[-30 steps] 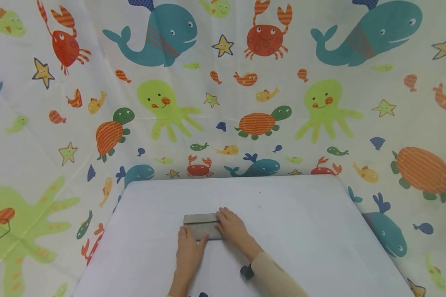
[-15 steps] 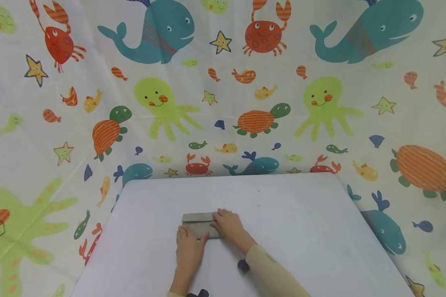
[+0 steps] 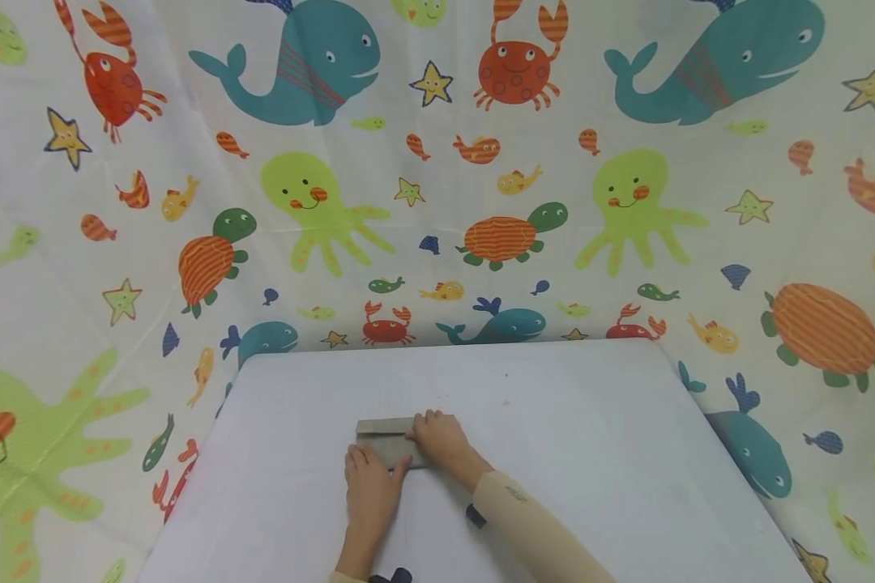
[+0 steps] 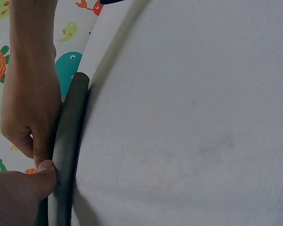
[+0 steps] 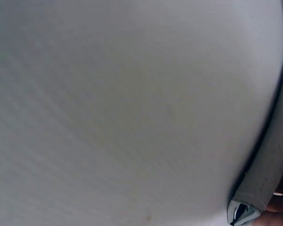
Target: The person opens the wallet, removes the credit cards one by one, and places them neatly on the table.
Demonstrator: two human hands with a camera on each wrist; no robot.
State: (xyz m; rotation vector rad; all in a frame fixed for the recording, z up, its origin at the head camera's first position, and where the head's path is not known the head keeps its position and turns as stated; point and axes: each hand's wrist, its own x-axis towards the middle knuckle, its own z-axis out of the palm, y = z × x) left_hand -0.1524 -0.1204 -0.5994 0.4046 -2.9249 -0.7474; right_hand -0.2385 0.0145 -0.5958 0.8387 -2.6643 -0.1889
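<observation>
A flat grey case (image 3: 386,451) with a long flap lies on the white table in the head view. My left hand (image 3: 373,490) holds its near left corner, fingers along the left end and thumb at the near edge. My right hand (image 3: 441,441) grips the flap farther right, thumb on the flap's near side and fingers across the top. From the left wrist view, the case (image 4: 68,150) is a long rounded edge, with a thumb (image 4: 43,181) pressing it. The right wrist view shows a hollow end of the case (image 5: 269,160) beside partly hidden fingers (image 5: 276,205).
The white table (image 3: 591,453) extends around the case on all sides. Behind and beside it hangs a cloth (image 3: 437,219) printed with sea animals. Dark camera mounts sit at the right wrist (image 3: 475,516) and left wrist (image 3: 401,576).
My right hand has slid slightly left along the case's flap, so the right end shows behind it. The left hand keeps its place on the corner. The whole view has shifted a little.
</observation>
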